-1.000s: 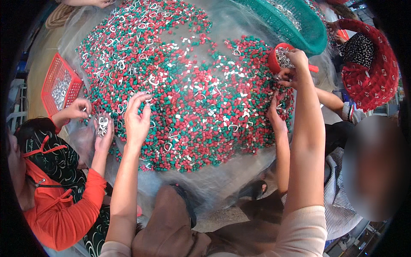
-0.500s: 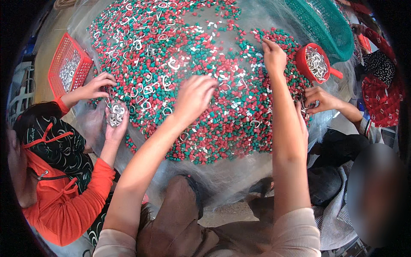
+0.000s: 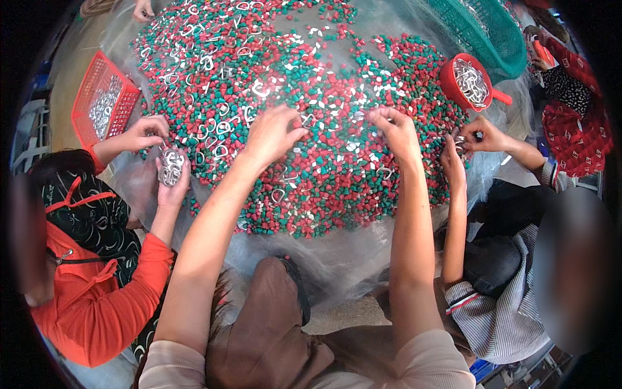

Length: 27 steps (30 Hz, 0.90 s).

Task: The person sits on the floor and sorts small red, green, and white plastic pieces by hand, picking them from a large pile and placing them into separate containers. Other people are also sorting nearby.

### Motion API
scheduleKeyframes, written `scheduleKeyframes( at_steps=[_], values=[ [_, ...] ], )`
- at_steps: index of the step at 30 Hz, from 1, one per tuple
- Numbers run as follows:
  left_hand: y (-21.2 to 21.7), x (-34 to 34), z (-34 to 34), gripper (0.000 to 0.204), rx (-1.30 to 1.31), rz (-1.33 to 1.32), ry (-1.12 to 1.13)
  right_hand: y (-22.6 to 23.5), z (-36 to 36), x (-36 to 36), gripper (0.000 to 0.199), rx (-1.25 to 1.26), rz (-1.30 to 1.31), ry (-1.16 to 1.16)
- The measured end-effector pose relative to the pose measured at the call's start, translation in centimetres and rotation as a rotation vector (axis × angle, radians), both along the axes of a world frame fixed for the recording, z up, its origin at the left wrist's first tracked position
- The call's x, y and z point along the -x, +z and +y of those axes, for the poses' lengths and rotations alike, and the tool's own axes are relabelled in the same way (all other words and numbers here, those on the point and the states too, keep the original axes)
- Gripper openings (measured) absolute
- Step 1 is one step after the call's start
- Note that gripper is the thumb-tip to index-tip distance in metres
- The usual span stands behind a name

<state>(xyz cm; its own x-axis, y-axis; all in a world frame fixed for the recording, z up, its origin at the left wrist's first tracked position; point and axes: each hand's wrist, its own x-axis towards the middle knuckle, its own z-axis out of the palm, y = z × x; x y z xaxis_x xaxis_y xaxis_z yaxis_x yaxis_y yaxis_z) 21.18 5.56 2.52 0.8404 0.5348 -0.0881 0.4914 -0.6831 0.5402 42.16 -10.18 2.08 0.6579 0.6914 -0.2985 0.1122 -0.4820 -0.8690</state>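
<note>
Both of the person's hands reach out over a wide heap of red and green chips (image 3: 363,162) spread on a clear plastic sheet (image 3: 324,253), with small silvery metal rings (image 3: 220,126) scattered through it. The left hand (image 3: 272,133) lies palm down on the heap, fingers curled into the chips as if raking for a ring; whether its grip has closed on anything I cannot tell. The right hand (image 3: 396,129) is bent at the knuckles with fingertips drawn together at the surface, but what is pinched between them is hidden.

The rings lie mixed among the chips, thickest toward the upper left. A person in an orange sleeve on the left holds a bunch of rings (image 3: 171,166) in one hand, near a red mesh basket (image 3: 103,104) that already holds more. On the right, another person's hands (image 3: 470,139) work just below a red scoop (image 3: 468,83) filled with rings, kept at the heap's edge. A green basket (image 3: 486,32) sits beyond.
</note>
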Motion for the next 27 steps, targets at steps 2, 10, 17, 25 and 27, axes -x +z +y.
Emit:
scheduleKeyframes(
  at_steps=[2, 10, 17, 25, 27],
  values=[
    [0.3, 0.8, 0.4, 0.025, 0.215, -0.086, 0.042, -0.5, -0.5, 0.8, 0.024, 0.022, -0.085, 0.028],
    [0.1, 0.1, 0.4, 0.031, 0.041, -0.172, 0.229, 0.5, -0.2, 3.3, 0.020, 0.123, -0.452, 0.260],
    [-3.2, -3.0, -1.9, 0.040, -0.300, 0.044, 0.134, 0.2, -0.9, 1.5, 0.016, -0.361, 0.639, -0.253],
    [-1.5, -2.5, -1.5, 0.029, 0.246, -0.121, 0.184, -0.8, 1.5, 1.5, 0.028, 0.267, -0.329, 0.075],
    [-0.9, -1.2, -1.2, 0.025, 0.527, -0.186, 0.295, 0.4, -0.6, 1.6, 0.020, -0.007, 0.298, -0.097]
  ],
)
